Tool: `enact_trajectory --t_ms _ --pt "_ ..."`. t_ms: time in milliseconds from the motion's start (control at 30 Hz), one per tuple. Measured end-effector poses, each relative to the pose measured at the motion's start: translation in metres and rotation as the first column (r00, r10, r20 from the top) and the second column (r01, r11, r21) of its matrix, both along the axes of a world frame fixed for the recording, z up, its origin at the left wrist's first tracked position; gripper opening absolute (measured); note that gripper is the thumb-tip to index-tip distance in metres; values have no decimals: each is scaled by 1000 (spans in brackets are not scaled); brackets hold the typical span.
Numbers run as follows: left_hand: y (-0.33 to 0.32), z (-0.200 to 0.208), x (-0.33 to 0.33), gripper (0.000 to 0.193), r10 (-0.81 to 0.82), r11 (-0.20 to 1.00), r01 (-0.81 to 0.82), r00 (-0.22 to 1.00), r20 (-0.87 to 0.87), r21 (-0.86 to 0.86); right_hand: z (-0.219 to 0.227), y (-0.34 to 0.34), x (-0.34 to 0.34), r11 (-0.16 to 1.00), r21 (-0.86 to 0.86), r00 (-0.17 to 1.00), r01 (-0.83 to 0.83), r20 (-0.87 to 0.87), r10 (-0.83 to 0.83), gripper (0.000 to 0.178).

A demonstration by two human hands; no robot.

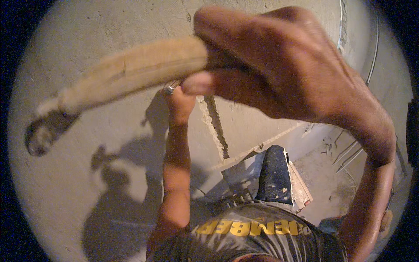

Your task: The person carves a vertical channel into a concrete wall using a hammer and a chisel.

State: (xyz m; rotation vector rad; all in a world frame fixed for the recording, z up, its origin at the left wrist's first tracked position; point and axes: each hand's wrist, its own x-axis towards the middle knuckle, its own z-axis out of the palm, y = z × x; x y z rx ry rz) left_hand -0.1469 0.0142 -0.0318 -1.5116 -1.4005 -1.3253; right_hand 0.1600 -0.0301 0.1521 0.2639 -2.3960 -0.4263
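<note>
My right hand [279, 65] is raised close to the camera, its fingers wrapped round the wooden handle of a hammer [131, 72]. The hammer's dark metal head [41, 135] points to the far left and is a little blurred. Beyond the handle, my left arm reaches up along the plastered wall. My left hand [181, 105] is closed at the wall, with a small shiny metal piece [171, 87] showing at its fingers; the hammer handle and my right thumb hide part of it. Just right of that hand, a rough groove [216, 126] is cut down the wall.
My shadow [118, 209] falls on the wall at the left. Below are my dark trouser leg [274, 174] and a wooden board [300, 185] beside it. Several thin pipes or rods [349, 157] lie at the right, and a cable [374, 48] hangs along the right wall.
</note>
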Motion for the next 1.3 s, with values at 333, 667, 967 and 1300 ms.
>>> enact_trajectory --t_ms 333,667,967,1300 --pt "15 2 -8 29 -142 986 156 972 -185 62 12 11 -6 987 132 989 95 100 -109 32" --pt "22 1 19 19 -302 953 292 924 236 78 -5 32 -17 955 284 992 -89 -63 111 32" --pt "12 7 23 11 -336 942 326 919 207 80 -7 42 -30 975 222 986 0 163 -37 26" --pt "7 -1 15 12 -24 992 10 993 112 124 21 32 -3 970 -105 976 218 39 -215 32"
